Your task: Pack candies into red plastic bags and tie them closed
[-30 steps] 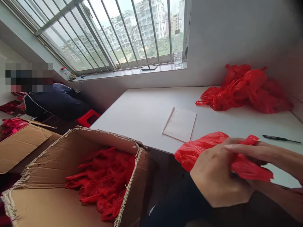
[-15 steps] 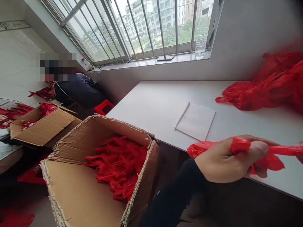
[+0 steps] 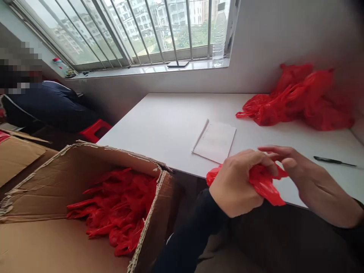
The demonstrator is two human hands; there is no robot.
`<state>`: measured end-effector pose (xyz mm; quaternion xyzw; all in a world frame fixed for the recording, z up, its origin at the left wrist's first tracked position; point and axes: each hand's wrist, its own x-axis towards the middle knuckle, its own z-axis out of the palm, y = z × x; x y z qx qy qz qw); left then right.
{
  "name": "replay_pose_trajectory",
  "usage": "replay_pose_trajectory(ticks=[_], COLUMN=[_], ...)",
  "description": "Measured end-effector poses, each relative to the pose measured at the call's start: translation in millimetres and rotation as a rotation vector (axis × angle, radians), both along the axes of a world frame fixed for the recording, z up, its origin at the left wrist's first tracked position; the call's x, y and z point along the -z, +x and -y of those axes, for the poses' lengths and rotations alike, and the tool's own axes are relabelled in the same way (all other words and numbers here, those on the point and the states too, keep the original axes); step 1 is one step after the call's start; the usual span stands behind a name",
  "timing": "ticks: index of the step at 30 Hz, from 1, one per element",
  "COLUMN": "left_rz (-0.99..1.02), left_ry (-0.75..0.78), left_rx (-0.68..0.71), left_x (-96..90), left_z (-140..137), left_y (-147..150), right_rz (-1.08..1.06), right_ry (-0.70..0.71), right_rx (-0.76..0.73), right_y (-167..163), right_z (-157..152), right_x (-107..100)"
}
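Observation:
My left hand is closed around a crumpled red plastic bag, in front of the near edge of the white table. Part of the bag bulges out past the wrist side, and a loose end hangs below the fingers. Close beside it is my right hand, its fingers stretched out toward the left hand and the thumb apart. Whether its fingertips touch the bag I cannot tell. To the left, a large cardboard box holds a heap of red plastic bags.
On the white table lie a white notepad, a black pen and a pile of red bags. A bottle and a phone rest on the windowsill. A person sits at left near a red stool.
The view has swung to the right. The stretched red strip between my hands is gone; the bag is now bunched in my left hand, and my right hand has come in close beside it.

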<state>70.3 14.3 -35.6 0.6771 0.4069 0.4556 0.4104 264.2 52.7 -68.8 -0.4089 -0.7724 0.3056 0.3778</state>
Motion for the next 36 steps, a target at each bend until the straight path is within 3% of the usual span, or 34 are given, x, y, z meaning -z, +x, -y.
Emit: replay_pose_trajectory(ticks=[3,7,12,15,23,27,31,34,36], left_rz=[-0.16,-0.272,-0.263,-0.256,-0.251,-0.215,-0.09,0.011,0.035], left_ry=[0.156,0.373,0.569,0.603,0.518,0.394,0.143,-0.007,0.002], left_rx=[-0.219,-0.389,-0.467,-0.453,-0.301,-0.511,-0.805,-0.816,-0.743], left_x=[8.4,29.8,41.9,39.1,39.9,56.0,86.1,100.1,101.2], left_z=[-6.7,-15.3,-18.2,-20.4,-20.2,-3.4,14.3,17.2,13.0], left_y=[-1.7,-0.9,4.6,3.8,-9.7,-19.1,-31.6,-32.9,-27.6], right_rz=[-0.05,-0.08,-0.111,-0.118,-0.208,-0.113,-0.053,-0.15,-0.295], right_ry=[-0.202,-0.267,-0.347,-0.292,-0.189,-0.145,-0.185,-0.264,-0.294], right_rx=[-0.079,-0.104,-0.283,-0.252,-0.089,0.056,0.251,0.292,0.269], right_y=[-6.2,-11.0,-14.8,-13.8,-10.9,4.0,29.4,36.7,31.8], right_z=[-7.6,-14.8,-23.1,-27.2,-24.6,-27.3,-36.7,-39.0,-36.7], right_x=[0.2,-1.6,-1.1,-0.1,-7.0,2.8,33.6,54.6,60.7])
